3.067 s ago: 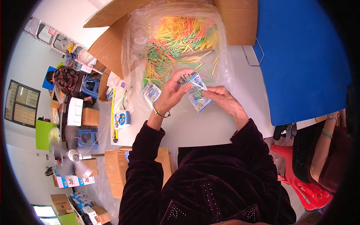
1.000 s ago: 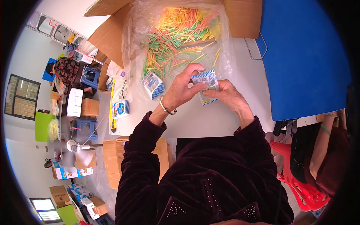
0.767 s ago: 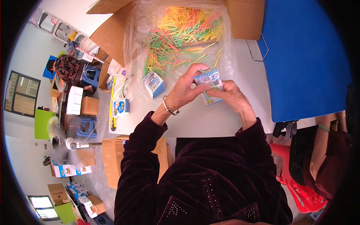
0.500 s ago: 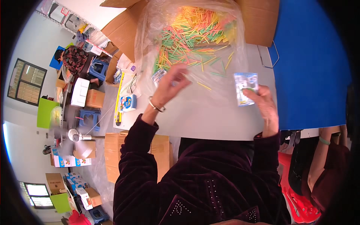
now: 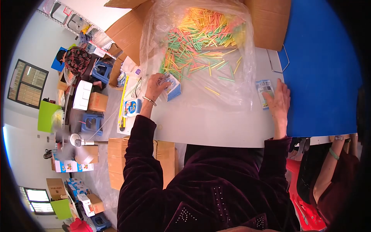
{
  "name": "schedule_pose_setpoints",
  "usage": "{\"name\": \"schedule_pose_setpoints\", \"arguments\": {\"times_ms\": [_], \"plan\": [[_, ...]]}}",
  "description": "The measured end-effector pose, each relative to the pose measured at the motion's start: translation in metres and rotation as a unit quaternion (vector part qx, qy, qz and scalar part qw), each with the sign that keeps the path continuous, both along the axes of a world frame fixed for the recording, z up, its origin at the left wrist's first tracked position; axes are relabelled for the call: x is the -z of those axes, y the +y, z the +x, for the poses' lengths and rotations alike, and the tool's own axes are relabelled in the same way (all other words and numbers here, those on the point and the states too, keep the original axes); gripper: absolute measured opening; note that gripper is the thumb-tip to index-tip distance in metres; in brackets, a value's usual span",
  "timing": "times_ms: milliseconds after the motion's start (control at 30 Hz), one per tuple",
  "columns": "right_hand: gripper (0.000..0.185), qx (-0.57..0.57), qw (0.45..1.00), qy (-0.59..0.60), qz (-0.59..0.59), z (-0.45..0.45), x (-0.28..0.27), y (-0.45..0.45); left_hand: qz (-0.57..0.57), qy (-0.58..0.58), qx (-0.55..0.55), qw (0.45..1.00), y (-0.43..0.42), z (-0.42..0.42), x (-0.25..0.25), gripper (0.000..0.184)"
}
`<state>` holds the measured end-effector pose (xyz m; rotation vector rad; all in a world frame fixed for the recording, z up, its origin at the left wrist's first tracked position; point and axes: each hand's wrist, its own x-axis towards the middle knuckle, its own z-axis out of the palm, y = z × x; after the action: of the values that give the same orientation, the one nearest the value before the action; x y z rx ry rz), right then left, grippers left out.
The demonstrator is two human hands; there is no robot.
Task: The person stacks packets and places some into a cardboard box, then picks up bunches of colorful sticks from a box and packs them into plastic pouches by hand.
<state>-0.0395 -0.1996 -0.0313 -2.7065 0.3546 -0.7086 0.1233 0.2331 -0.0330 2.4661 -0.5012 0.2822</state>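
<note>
My left hand (image 5: 155, 87) is at the stack of small printed packets (image 5: 174, 89) left of the middle of the table, its fingers closed on the upper part of the stack. Near the table's right side, my right hand (image 5: 278, 101) lies with its fingers spread, touching a filled clear packet with blue striped ends (image 5: 265, 94). Beyond my hands, a heap of thin yellow, pink and green sticks (image 5: 197, 36) lies on clear plastic film (image 5: 245, 83). A few loose sticks (image 5: 211, 91) are on the film's near part.
Cardboard flaps (image 5: 266, 23) rise around the film. A blue board (image 5: 320, 69) borders the table (image 5: 208, 129) at right, with a co-worker's arm (image 5: 326, 170) and a red chair (image 5: 305, 208) nearby. Another printed pack (image 5: 131, 108) and a yellow cutter (image 5: 123, 120) are at left.
My hands have moved apart. The right carried the filled packet to the right and now rests it on the table with fingers spread. The left has gone to the packet stack.
</note>
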Motion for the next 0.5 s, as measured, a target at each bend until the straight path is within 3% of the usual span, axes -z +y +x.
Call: {"name": "schedule_pose_setpoints", "arguments": {"times_ms": [100,167,267,300,367,500], "plan": [[0.060,0.034,0.999,-0.003,-0.001,-0.002,-0.034,0.023,-0.008,0.007,-0.010,1.000,0.001,0.000,0.001,0.029],[0.054,-0.060,0.993,-0.102,0.027,0.002,-0.042,0.035,-0.019,0.018,-0.023,0.999,0.003,0.001,0.006,0.025],[0.051,-0.123,0.980,-0.136,0.075,0.007,-0.047,0.065,-0.100,0.046,-0.035,0.993,0.003,0.005,0.014,0.017],[0.051,-0.121,0.980,-0.140,0.077,0.008,-0.045,0.075,-0.107,0.004,-0.037,0.994,0.000,0.002,0.015,0.016],[0.045,-0.226,0.944,-0.143,0.192,0.013,-0.037,0.095,-0.123,-0.039,-0.052,0.990,0.000,0.000,0.020,0.013],[0.040,-0.282,0.901,-0.081,0.320,0.022,-0.029,0.119,-0.108,-0.131,-0.035,0.985,-0.036,-0.022,-0.017,0.013]]}}
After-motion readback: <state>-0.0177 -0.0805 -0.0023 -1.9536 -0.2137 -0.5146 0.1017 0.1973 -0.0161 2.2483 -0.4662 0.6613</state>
